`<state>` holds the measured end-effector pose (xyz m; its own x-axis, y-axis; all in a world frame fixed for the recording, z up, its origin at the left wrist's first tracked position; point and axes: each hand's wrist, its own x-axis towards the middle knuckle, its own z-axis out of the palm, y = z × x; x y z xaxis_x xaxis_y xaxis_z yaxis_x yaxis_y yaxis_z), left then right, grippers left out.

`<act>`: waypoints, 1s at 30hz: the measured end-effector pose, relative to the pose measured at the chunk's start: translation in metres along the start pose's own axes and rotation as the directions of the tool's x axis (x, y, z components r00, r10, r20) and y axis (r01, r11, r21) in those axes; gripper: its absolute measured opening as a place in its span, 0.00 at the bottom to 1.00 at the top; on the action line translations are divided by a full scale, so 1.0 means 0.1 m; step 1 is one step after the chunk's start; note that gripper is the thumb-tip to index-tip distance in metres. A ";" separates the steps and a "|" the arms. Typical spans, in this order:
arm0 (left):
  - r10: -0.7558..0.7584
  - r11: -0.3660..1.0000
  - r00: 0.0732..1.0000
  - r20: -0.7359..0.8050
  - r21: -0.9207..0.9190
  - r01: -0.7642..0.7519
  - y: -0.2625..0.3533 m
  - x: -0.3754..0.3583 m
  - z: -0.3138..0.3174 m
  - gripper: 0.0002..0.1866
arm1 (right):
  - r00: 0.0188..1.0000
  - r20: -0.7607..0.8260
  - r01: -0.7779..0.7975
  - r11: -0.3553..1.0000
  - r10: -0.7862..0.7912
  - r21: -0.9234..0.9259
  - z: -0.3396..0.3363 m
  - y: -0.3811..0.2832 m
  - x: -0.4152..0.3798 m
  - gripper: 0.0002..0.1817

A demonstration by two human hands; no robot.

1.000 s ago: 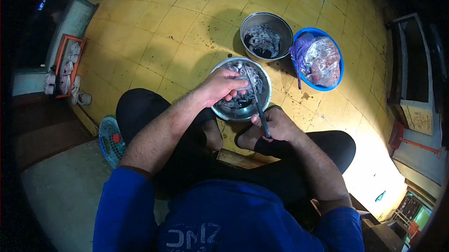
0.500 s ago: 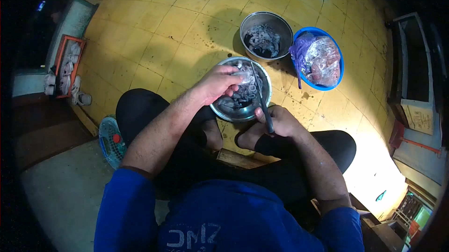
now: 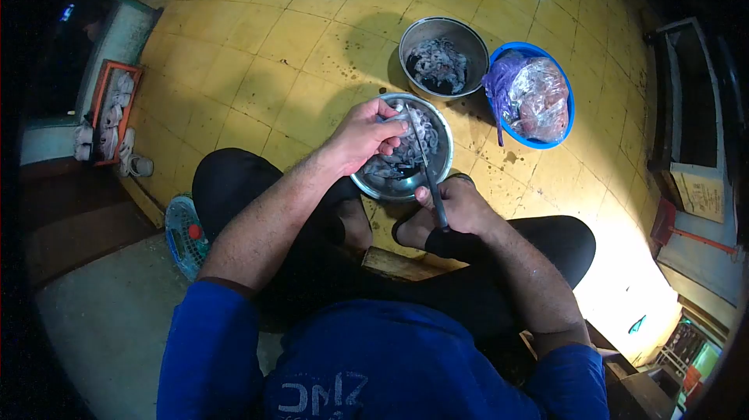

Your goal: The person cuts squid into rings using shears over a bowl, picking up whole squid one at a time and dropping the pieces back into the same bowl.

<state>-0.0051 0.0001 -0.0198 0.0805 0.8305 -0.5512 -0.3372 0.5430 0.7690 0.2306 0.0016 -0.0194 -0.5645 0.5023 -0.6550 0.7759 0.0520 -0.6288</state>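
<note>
My left hand [image 3: 365,139] is closed, pinching a pale piece of squid [image 3: 402,117] over a steel bowl [image 3: 392,190]. In my right hand [image 3: 466,208] is a knife [image 3: 434,190] with a dark handle, its blade pointing away from me and lying against or very near the held piece. Pale squid rings [image 3: 407,156] and some dark liquid lie in the bowl beneath both hands. The fingertips of my left hand hide part of the piece they grip.
Beyond the bowl stands a metal pot [image 3: 405,49] of whitish squid in dark liquid. Beside it, a blue basin [image 3: 569,112] holds a clear plastic bag [image 3: 542,96] and a purple bag [image 3: 502,91]. A green basket [image 3: 181,244] and a shoe rack [image 3: 103,112] are at left.
The knife and my right hand have shifted slightly, the handle tilting a little to the left. Less of the squid piece shows beyond my left fingers.
</note>
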 end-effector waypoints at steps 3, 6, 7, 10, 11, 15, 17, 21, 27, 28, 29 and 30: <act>0.004 1.000 1.000 -0.011 0.008 -0.004 0.01 0.00 0.00 0.10 | 0.999 0.028 -0.024 0.999 0.024 0.021 -0.02 -0.03 -0.04 0.47; -0.016 0.999 0.999 0.031 0.051 0.015 -0.01 0.01 -0.02 0.11 | 1.000 0.001 0.026 0.999 -0.026 0.030 0.04 0.03 -0.01 0.46; -0.040 0.995 0.996 0.074 0.091 0.033 -0.01 0.01 -0.03 0.12 | 0.996 -0.054 0.067 0.998 -0.066 0.010 0.10 0.10 0.04 0.43; -0.058 0.991 0.995 0.082 0.124 0.047 -0.05 -0.02 0.03 0.11 | 0.994 -0.069 0.088 0.996 -0.087 0.008 0.11 0.11 0.05 0.41; -0.057 0.991 0.995 0.082 0.123 0.047 -0.04 -0.02 0.02 0.11 | 0.997 -0.031 0.069 0.997 -0.068 0.027 0.09 0.08 0.04 0.40; -0.089 0.996 0.994 0.064 0.027 0.088 -0.01 -0.01 0.00 0.10 | 0.997 0.075 -0.024 0.993 0.015 0.120 -0.06 -0.12 -0.08 0.40; -0.090 0.995 0.994 0.058 0.035 0.088 -0.01 -0.02 0.00 0.10 | 0.995 0.098 -0.025 0.990 0.011 0.140 -0.07 -0.13 -0.09 0.39; -0.159 0.983 0.980 0.116 0.110 0.146 0.00 -0.06 0.02 0.10 | 0.995 0.092 0.014 0.989 -0.028 0.144 0.00 -0.01 -0.03 0.39; -0.154 0.983 0.984 0.095 0.116 0.143 -0.04 0.00 0.00 0.09 | 0.994 0.104 -0.034 0.974 0.011 0.222 -0.13 -0.15 -0.10 0.38; -0.149 0.986 0.985 0.085 0.093 0.141 -0.04 0.00 0.00 0.08 | 0.995 0.093 -0.053 0.971 0.032 0.233 -0.14 -0.17 -0.10 0.39; -0.150 0.985 0.985 0.085 0.093 0.142 -0.05 0.01 -0.01 0.08 | 0.995 0.082 -0.072 0.967 0.054 0.245 -0.14 -0.18 -0.10 0.40; -0.133 0.990 0.990 0.056 0.047 0.130 0.00 -0.01 0.01 0.08 | 0.995 0.082 -0.073 0.967 0.054 0.245 -0.14 -0.17 -0.10 0.40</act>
<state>-0.0036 -0.0005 -0.0194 0.1766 0.7567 -0.6294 -0.2793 0.6517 0.7052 0.2271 0.0080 0.0040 -0.5430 0.4319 -0.7202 0.7220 -0.1979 -0.6630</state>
